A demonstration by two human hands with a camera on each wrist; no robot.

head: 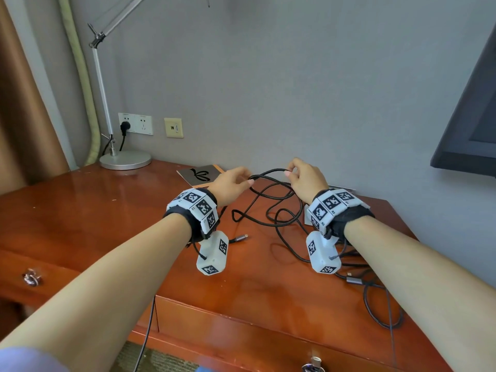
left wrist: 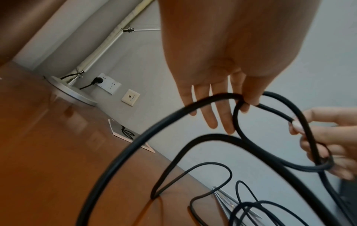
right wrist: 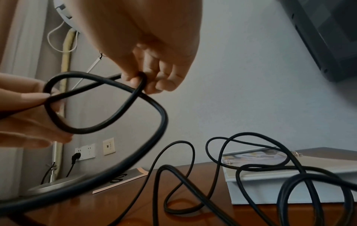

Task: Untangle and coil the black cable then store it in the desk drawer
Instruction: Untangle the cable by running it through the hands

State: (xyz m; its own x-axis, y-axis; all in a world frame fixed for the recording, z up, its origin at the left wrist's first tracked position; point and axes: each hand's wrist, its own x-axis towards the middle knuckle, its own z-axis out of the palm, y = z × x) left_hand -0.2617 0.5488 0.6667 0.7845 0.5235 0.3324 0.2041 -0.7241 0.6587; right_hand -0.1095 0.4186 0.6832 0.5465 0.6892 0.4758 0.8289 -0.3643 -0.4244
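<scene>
A long black cable (head: 279, 208) lies in tangled loops on the brown wooden desk (head: 94, 216), and one raised loop (right wrist: 108, 105) of it hangs between both hands. My left hand (head: 232, 183) pinches that loop with thumb and forefinger; its other fingers (left wrist: 212, 116) stretch out straight. My right hand (head: 302, 177) pinches the cable (left wrist: 301, 122) a short way along, fingers curled round it. One metal plug end (head: 239, 238) rests on the desk below my left wrist. Another plug (head: 354, 279) lies near the right front edge. A drawer front with a metal knob (head: 312, 365) sits under the desktop.
A silver desk lamp (head: 124, 159) stands at the back left by the wall sockets (head: 135, 124). A small card (head: 200, 175) lies at the back. A white binder (right wrist: 286, 172) sits under the cable at the right. A dark screen (head: 472, 116) hangs on the right wall. A second knob (head: 31, 277) is at left.
</scene>
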